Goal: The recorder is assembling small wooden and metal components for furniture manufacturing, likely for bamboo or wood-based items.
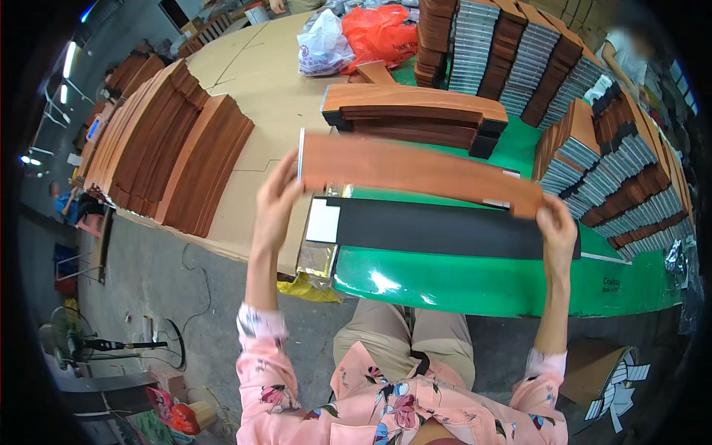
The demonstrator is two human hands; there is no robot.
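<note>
1. Left hand (276,199): thumb and fingers closed in a pinch, fingertips angled rightward.
2. Right hand (558,224): also pinching, well apart from the left.
3. Left forearm (262,278) and right forearm (553,308) reach forward, roughly parallel, bare toward the hands.

Flat tan cardboard (278,81) toward 10 o'clock and glossy green sheeting (460,285) toward 4 cover the worktable (237,55). On them: curved brown wood-look boards (211,159) stacked at 9, silver-edged brown piles (512,59) at 2, a long black flat strip (445,228) at 5.
</note>
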